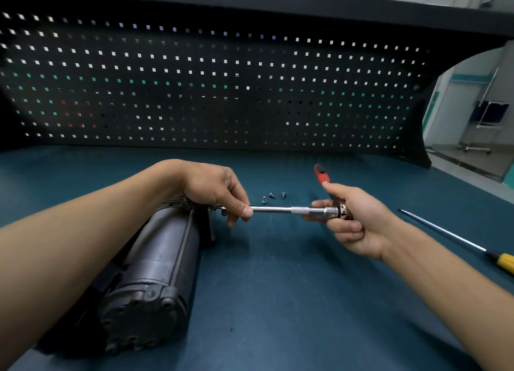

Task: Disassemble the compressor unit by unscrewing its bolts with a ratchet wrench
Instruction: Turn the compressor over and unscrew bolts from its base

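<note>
The dark grey cylindrical compressor unit lies on its side on the teal bench, its far end under my left wrist. A ratchet wrench with a red handle carries a long chrome extension bar that points left at the compressor's far end. My left hand pinches the bar's left end beside the compressor. My right hand grips the ratchet head, and the red handle sticks up behind its fingers. Three loose bolts lie on the bench just behind the bar.
A long screwdriver with a yellow handle lies on the bench at the right. A black pegboard wall closes off the back of the bench. The bench's right edge opens onto a room floor.
</note>
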Demonstrator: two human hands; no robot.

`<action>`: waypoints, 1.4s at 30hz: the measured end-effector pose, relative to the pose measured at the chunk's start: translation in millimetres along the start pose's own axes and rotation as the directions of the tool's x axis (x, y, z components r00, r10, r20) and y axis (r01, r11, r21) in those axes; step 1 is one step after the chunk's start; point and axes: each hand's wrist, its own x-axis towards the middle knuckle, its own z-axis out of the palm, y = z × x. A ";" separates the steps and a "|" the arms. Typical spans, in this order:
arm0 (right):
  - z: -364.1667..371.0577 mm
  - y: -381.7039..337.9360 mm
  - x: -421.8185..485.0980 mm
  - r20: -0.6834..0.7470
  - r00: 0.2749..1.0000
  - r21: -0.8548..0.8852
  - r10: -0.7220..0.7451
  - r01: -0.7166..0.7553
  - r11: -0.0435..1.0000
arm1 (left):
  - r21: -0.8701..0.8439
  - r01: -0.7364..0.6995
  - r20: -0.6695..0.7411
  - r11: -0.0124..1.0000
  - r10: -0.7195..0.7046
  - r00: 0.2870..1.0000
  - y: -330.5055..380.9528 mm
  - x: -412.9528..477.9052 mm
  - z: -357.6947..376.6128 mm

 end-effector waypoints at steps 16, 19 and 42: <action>1.4 7.9 7.1 -0.029 0.999 -0.050 0.023 -0.024 0.998 | 0.035 0.026 -0.014 0.999 -0.026 1.000 -2.7 4.5 0.1; 2.4 10.2 7.9 -0.087 0.989 -0.129 -0.120 0.108 0.986 | 0.032 0.020 -0.007 0.999 -0.020 1.000 -3.5 4.8 -0.3; -17.6 16.2 20.4 0.352 0.375 -0.698 -0.857 0.715 0.026 | -0.055 0.008 0.008 0.998 -0.007 1.000 -4.8 2.8 -3.7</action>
